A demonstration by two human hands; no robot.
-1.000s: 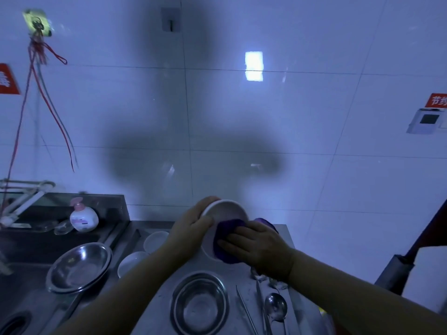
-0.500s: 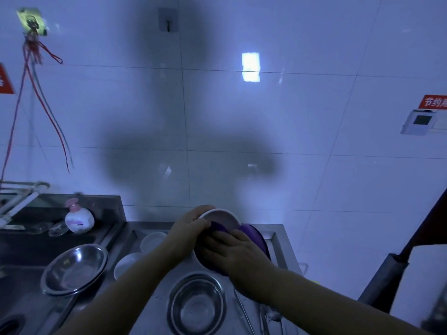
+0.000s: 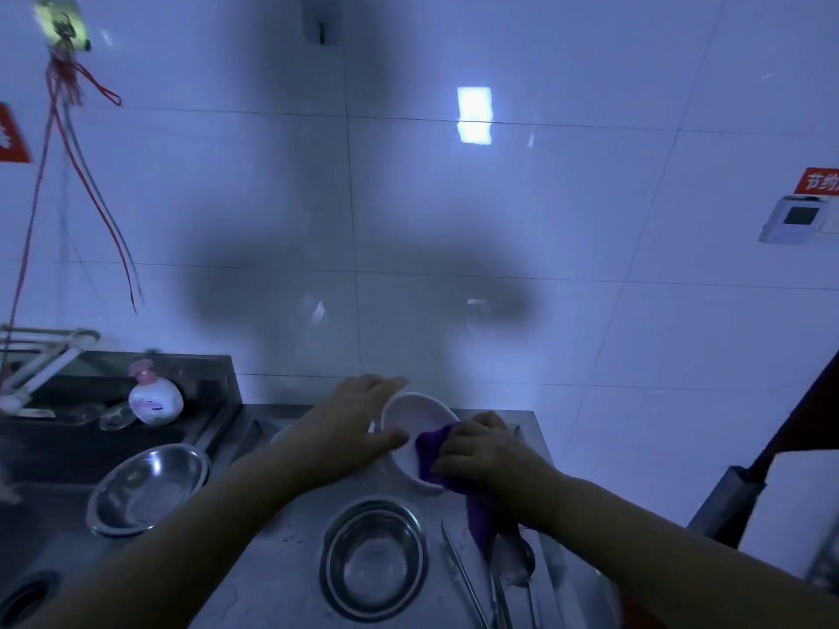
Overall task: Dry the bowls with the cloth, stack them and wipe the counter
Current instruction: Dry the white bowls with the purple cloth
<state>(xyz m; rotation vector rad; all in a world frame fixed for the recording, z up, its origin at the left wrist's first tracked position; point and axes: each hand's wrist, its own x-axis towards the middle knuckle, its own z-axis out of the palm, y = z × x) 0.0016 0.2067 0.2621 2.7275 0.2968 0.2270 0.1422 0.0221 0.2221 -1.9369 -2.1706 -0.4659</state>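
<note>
White ceramic is what we are working on: the white bowl (image 3: pixel 415 431) is tilted on its side above the steel worktop (image 3: pixel 272 560), mouth facing our right. Our left hand (image 3: pixel 349 431) grips its rim, fingers over the top edge and thumb on the near side. Our right hand (image 3: pixel 476 454) pinches the purple cloth (image 3: pixel 429 449) bunched against the inner wall, with a tail of cloth hanging down.

To dry it well, we judge it best to sweep the cloth round the whole inside while the left hand turns the bowl, then pass over the rim and the outside.

Below us a steel bowl (image 3: pixel 374 560) sits close under the white one, and tongs (image 3: pixel 463 574) and a spoon (image 3: pixel 522 569) lie just beside it on the right, near the worktop's right edge. A larger steel basin (image 3: pixel 147 488) rests on the sink edge at left. Open room for stacking looks tightest here; the stretch between basin and steel bowl seems freest.
</note>
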